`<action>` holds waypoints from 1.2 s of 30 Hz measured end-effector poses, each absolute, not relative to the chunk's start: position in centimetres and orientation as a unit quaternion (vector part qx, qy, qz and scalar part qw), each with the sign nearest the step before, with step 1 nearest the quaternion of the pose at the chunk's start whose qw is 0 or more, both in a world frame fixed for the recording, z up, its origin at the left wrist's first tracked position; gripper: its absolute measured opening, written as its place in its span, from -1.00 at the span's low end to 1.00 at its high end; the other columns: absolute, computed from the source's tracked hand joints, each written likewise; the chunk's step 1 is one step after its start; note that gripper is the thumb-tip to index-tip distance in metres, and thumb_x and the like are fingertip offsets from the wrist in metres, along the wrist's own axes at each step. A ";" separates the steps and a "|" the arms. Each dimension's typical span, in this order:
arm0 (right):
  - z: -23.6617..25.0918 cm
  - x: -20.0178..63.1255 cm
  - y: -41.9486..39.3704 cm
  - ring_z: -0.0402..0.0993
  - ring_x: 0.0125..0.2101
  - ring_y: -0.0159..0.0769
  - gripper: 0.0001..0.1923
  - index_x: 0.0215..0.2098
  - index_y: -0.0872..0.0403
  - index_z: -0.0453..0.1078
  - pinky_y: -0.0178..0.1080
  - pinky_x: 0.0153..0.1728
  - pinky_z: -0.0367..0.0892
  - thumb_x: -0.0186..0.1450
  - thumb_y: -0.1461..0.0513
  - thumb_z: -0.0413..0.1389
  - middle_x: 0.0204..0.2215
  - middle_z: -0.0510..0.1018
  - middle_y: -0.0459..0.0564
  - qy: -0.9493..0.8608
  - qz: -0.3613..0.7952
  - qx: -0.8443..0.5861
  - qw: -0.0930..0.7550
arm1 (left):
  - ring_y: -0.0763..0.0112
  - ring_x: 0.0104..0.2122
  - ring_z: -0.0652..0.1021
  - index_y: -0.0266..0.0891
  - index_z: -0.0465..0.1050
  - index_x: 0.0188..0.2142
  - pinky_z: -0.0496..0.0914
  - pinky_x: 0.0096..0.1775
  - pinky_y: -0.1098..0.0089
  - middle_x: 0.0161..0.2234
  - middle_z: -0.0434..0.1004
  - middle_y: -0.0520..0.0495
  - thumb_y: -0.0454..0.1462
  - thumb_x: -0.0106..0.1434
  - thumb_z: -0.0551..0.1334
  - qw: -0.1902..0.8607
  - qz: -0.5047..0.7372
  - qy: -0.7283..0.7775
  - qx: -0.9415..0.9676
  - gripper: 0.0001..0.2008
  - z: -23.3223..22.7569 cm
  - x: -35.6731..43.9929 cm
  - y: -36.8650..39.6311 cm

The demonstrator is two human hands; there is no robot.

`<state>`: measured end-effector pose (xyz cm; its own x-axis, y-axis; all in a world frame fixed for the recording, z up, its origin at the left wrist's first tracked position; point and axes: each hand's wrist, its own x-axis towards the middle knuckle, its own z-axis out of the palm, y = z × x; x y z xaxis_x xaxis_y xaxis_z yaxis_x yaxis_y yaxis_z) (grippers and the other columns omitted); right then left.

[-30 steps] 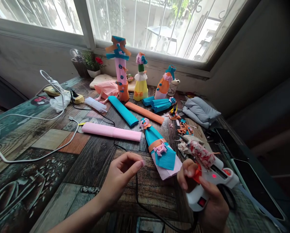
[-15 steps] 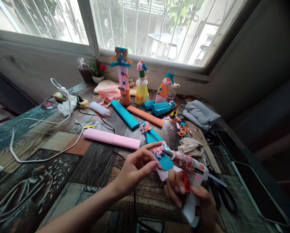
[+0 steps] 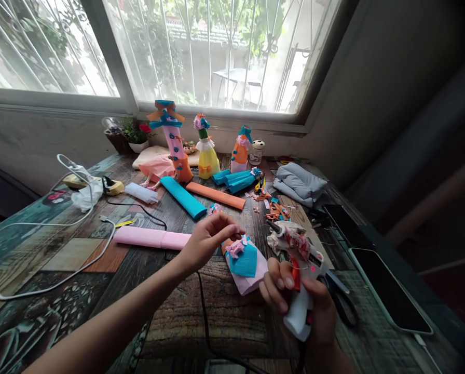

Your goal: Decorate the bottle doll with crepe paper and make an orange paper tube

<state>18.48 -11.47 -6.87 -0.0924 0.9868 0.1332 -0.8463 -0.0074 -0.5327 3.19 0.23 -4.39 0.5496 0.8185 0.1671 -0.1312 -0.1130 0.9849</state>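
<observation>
A white glue gun (image 3: 300, 280) is gripped upright in the right hand (image 3: 306, 306), fingers curled round the handle, one finger on the orange trigger; its nozzle is pointed up and left, and its barrel is wrapped in patterned tape. The left hand (image 3: 207, 239) is held just above the bench (image 3: 53, 259), fingertips pinched together; whether anything small is pinched cannot be told. Just beside that hand, between both hands, a paper dress (image 3: 243, 262) in teal, pink and orange is laid flat on the bench, with a pink bow at its waist.

A black cord (image 3: 201, 311) is run under the left forearm. Scissors (image 3: 339, 296) and a dark phone (image 3: 388, 293) are seen right of the gun. A pink crepe roll (image 3: 150, 238) is laid left of the left hand, a white cable (image 3: 41, 280) looped further left.

Further back, a teal roll (image 3: 182, 197), an orange roll (image 3: 217, 195), paper scraps (image 3: 275, 210) and a folded grey cloth (image 3: 298, 182) are spread. Near the window (image 3: 201, 52), three dressed bottles (image 3: 205, 150) and a small plant pot (image 3: 133, 137) are stood upright.
</observation>
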 end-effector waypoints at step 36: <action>-6.3 20.1 -11.2 0.08 -0.64 -0.42 -0.81 -0.51 0.07 0.38 -0.26 -0.55 0.14 0.07 0.11 0.07 -0.55 0.22 -0.11 -0.254 0.615 -0.199 0.719 | 0.36 -0.45 0.50 -0.30 0.54 -0.47 0.29 -0.41 0.42 -0.48 0.57 -0.05 -0.16 0.10 0.27 0.415 0.217 0.359 0.807 -0.79 -4.1 6.7 6.2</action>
<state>20.13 -11.21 -6.31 0.1136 0.9863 0.1198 -0.7837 0.1631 -0.5994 6.70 6.23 -4.09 0.6477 0.7601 0.0526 0.4003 -0.3981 0.8254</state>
